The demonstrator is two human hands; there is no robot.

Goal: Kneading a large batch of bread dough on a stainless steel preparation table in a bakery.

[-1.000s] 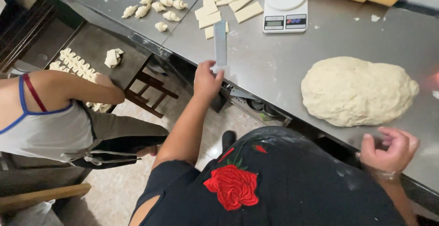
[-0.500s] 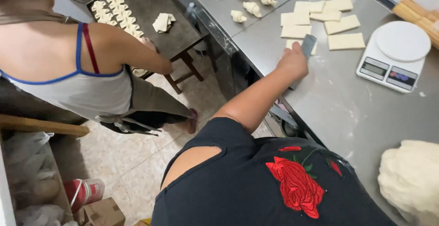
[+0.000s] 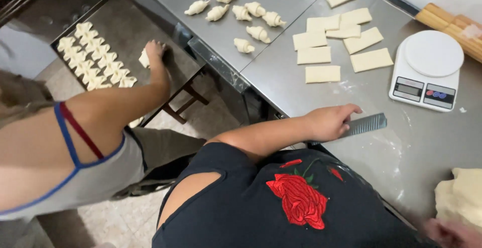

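Observation:
My left hand grips the handle end of a metal dough scraper that lies flat on the steel table, its blade pointing right. Only the edge of my right hand shows at the bottom right, just below a large lump of dough; its fingers are cut off by the frame. Several cut dough rectangles lie beyond the scraper, with rolled croissants farther left.
A white kitchen scale and a wooden rolling pin sit at the right back. A co-worker in a grey top reaches a hand onto a low dark tray bearing rows of shaped croissants.
My left hand has drawn the scraper back toward the table's near edge, away from the dough rectangles. The view swung left. The co-worker's hand moved onto the tray.

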